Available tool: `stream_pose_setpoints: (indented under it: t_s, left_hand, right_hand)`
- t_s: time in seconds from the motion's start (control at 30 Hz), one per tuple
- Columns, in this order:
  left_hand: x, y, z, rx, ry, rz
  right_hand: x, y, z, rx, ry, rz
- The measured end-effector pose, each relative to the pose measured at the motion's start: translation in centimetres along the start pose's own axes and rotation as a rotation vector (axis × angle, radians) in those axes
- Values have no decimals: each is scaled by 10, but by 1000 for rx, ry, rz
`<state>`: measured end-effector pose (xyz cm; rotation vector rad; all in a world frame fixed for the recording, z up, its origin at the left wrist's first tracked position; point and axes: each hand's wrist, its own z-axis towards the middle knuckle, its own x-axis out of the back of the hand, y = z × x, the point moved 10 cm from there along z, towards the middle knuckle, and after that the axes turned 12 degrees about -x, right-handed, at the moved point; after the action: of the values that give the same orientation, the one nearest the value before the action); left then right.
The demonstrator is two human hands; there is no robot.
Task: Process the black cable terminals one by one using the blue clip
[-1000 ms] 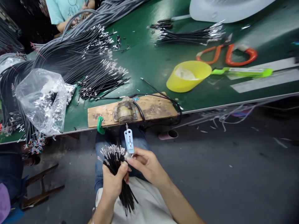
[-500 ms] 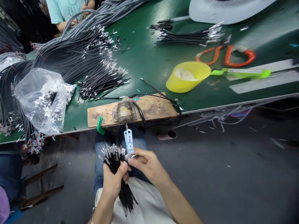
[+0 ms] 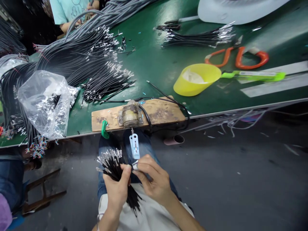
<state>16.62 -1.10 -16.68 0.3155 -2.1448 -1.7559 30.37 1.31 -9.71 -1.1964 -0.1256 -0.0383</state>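
My left hand [image 3: 118, 189] is closed round a bundle of short black cables [image 3: 112, 165], their silver ends fanned out above my fist and the tails hanging below it. Just right of my left thumb, my right hand [image 3: 152, 178] pinches a small silvery cable end [image 3: 135, 165]. Its lower part is hidden by my fingers. Directly above my right fingertips, a light blue clothespin [image 3: 134, 146] sticks out on a metal shaft from a small motor [image 3: 130, 116]. The motor is mounted on a wooden board [image 3: 163, 110] at the table edge.
On the green table [image 3: 149, 61] lie a pile of black cables [image 3: 106, 83], a clear plastic bag [image 3: 43, 99], a yellow cup [image 3: 197, 80], orange-handled scissors [image 3: 251, 59] and another cable bundle [image 3: 194, 38]. A green clamp [image 3: 104, 130] grips the board. Another person's arm [image 3: 66, 26] shows across the table.
My left hand has tipped the bundle slightly to the left. My right hand has turned and its fingers have curled more tightly at the silvery end. The view has shifted slightly.
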Motion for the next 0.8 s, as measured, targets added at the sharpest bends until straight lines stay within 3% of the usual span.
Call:
stream_pose_setpoints:
  t_s: [0.17, 0.3, 0.47, 0.57, 0.67, 0.8]
  left_hand:
    - [1, 10, 2, -29, 14, -17]
    - [-7, -5, 3, 35, -55, -120]
    - [-13, -36, 8, 173, -113, -193]
    - [-11, -38, 9, 163, -97, -228]
    - [-8, -34, 8, 122, -78, -255]
    - [-7, -41, 10, 100, -100, -190]
  right_hand:
    - [11, 24, 2, -259, 77, 85]
    - [-9, 48, 9, -482, -108, 200]
    - [-36, 64, -4, -706, -319, 585]
    - [-35, 76, -12, -815, -282, 620]
    - [-18, 77, -6, -779, -144, 480]
    - [-5, 48, 11, -516, -87, 311]
